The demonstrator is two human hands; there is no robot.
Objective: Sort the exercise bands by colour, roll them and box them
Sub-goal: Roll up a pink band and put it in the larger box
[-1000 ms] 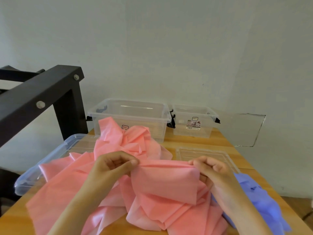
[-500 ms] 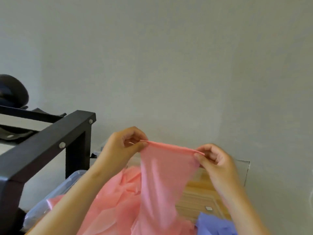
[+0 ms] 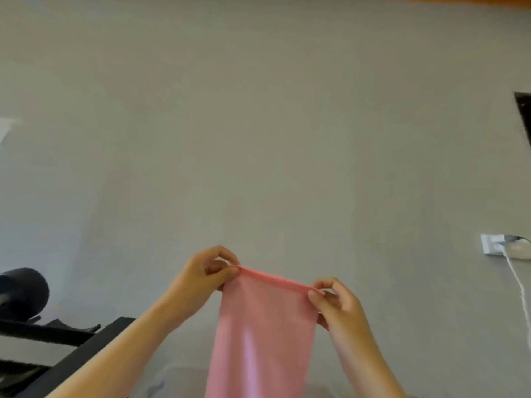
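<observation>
Up against the grey wall (image 3: 258, 124), at about chest height, a single pink band (image 3: 264, 326) hangs as a flat strip from its top edge, which is pulled into a fairly taut line between the two hands. The left hand (image 3: 207, 280) pinches one top corner with thumb and curled fingers (image 3: 227, 272) closed on the material. The right hand (image 3: 336, 303) grips the other corner the same way, a little lower, so the edge slopes down towards the right. The band's lower part runs out of the bottom of the view, so its far end and whatever it rests on cannot be seen. No table, box or other band shows from this angle. The only other things visible are a black frame (image 3: 71, 360) and a black padded roller (image 3: 23, 294) at the lower left, and a wall socket (image 3: 492, 251) with a white cable (image 3: 517, 285) at the right. As for progress, this band looks picked out and spread flat but not yet rolled, and nothing here shows any band rolled or boxed. Rolling this one, putting it in its box and dealing with any other colours all appear to remain, though how many bands are left cannot be told.
</observation>
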